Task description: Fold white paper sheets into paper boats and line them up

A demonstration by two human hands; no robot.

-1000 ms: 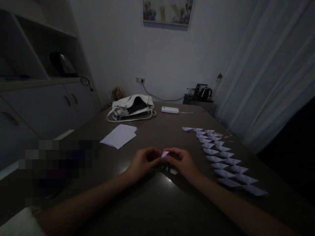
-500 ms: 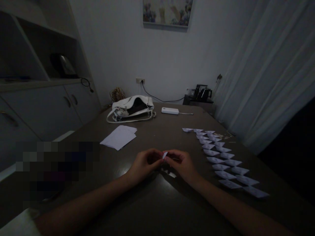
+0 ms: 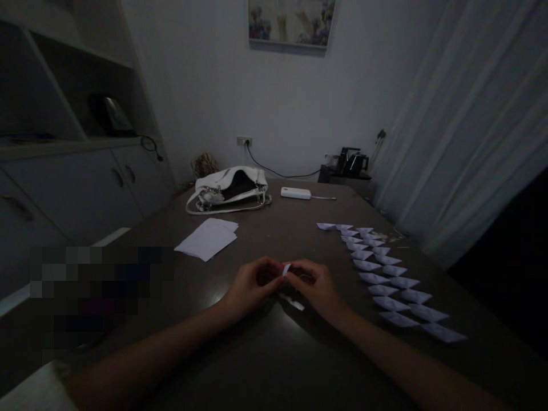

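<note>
A small folded piece of white paper (image 3: 286,269) is pinched between both hands above the middle of the table (image 3: 265,365). My left hand (image 3: 252,283) is closed on its left side, thumb and fingertips together. From the right, my right hand (image 3: 317,285) grips the same paper with thumb and fingers. Most of the paper is hidden by the fingertips, so its full shape does not show. To the right stand several folded paper boats (image 3: 387,303) in two slanting rows. A stack of white paper sheets (image 3: 208,238) lies to the left, beyond my left hand.
A white handbag (image 3: 231,188) lies at the table's far side, with a white power bank (image 3: 295,193) and short cable right of it. A kettle (image 3: 110,115) stands on the left shelf. A pale curtain (image 3: 454,114) hangs at the right.
Almost nothing differs. Both hands stay in place around the folded paper, and the fingers shift only very slightly.
</note>
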